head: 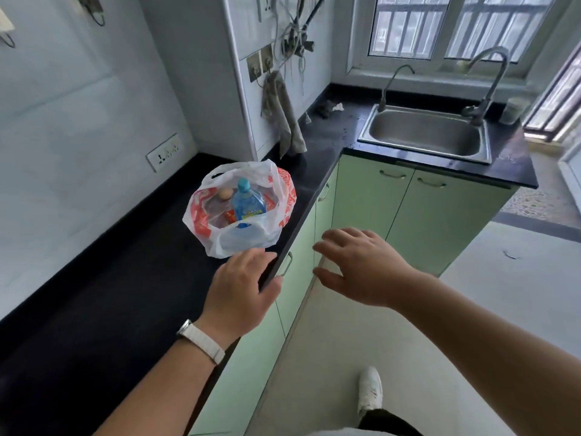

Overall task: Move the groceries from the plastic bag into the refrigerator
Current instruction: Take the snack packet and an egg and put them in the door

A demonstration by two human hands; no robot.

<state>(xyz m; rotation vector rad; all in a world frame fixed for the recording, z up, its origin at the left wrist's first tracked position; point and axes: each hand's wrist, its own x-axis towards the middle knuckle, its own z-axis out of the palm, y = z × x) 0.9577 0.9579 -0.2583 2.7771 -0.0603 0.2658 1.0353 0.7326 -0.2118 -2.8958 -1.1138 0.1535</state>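
A white plastic bag (283, 193) with red print stands open on the black counter (110, 294) near its front edge. Inside it I see a blue bottle (248, 206) with a teal cap, a brown egg (225, 194) and something red (229, 217). My left hand (242, 291), with a white watch on the wrist, hovers just in front of the bag over the counter edge, fingers loosely apart and holding nothing. My right hand (361, 265) is spread open in the air to the right of the bag, over the cabinet fronts. The refrigerator is not in view.
A steel sink (424, 130) with two taps sits at the back right under a window. A grey cloth (283, 118) hangs from wall hooks behind the bag. Pale green cabinets (393, 199) run below the counter. My white shoe (371, 388) stands on the light floor.
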